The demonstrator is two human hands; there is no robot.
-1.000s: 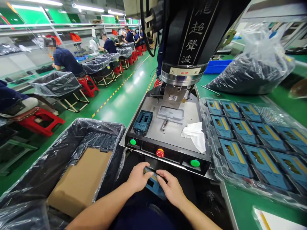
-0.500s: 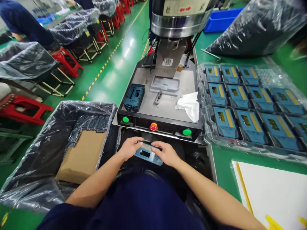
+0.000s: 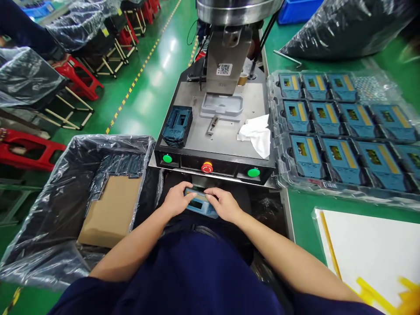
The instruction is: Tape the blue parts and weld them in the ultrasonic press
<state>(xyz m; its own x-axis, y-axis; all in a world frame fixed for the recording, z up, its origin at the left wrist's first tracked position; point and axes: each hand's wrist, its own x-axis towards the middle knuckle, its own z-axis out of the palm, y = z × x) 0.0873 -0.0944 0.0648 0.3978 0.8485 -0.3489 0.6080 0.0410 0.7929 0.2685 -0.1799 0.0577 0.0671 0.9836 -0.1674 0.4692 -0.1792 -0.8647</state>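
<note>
In front of my body, a blue plastic housing (image 3: 208,209) with a dark rectangular window and a tan strip is held between both hands. The fingers of my left hand (image 3: 176,201) are closed on its upper left corner. At the right side, my right hand (image 3: 226,205) grips the housing with thumb and fingers along the upper edge. My fingers cover part of that edge. Beyond the hands is a bench press with a grey fixture (image 3: 223,106) under its metal head (image 3: 225,65). A stack of dark blue housings (image 3: 177,126) sits left of the fixture.
A plastic-lined bin (image 3: 70,183) with cardboard (image 3: 110,210) and dark parts stands left. A clear tray (image 3: 328,187) of blue housings lies right, above a white sheet (image 3: 370,249). On the press plate are a white cloth (image 3: 257,135) and a small metal piece (image 3: 213,125). Buttons line its front.
My view has tilted down slightly, so the press and tray appear higher. Both hands still hold the housing, and its angle has shifted a little, with the fingers closer over its upper edge.
</note>
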